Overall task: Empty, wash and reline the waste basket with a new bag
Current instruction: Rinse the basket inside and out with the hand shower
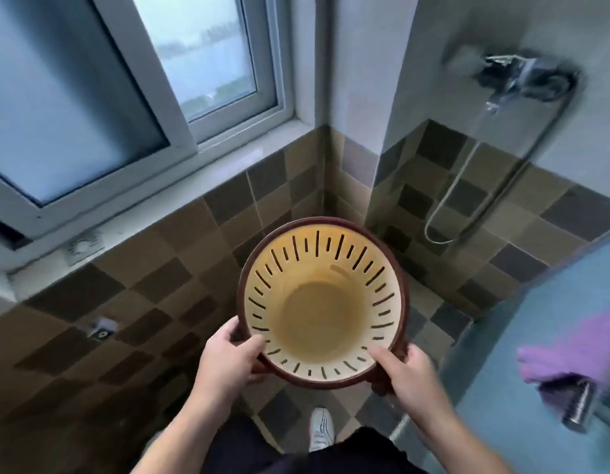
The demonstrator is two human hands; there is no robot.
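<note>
I look straight down into a round waste basket (322, 268), cream inside with slotted walls and a dark red rim. No bag or rubbish shows in it; its bottom looks brownish and stained. My left hand (228, 357) grips the near left rim, thumb inside the basket. On the near right rim sits my right hand (404, 369), thumb inside as well. The basket is held above the checkered tile floor.
A shower mixer (522, 78) with a hanging hose (467, 196) is on the right wall. A window with a white sill (160, 200) runs along the left. A purple cloth (577, 354) and a metal fitting (578, 410) sit at the right edge. My shoe (321, 427) stands below.
</note>
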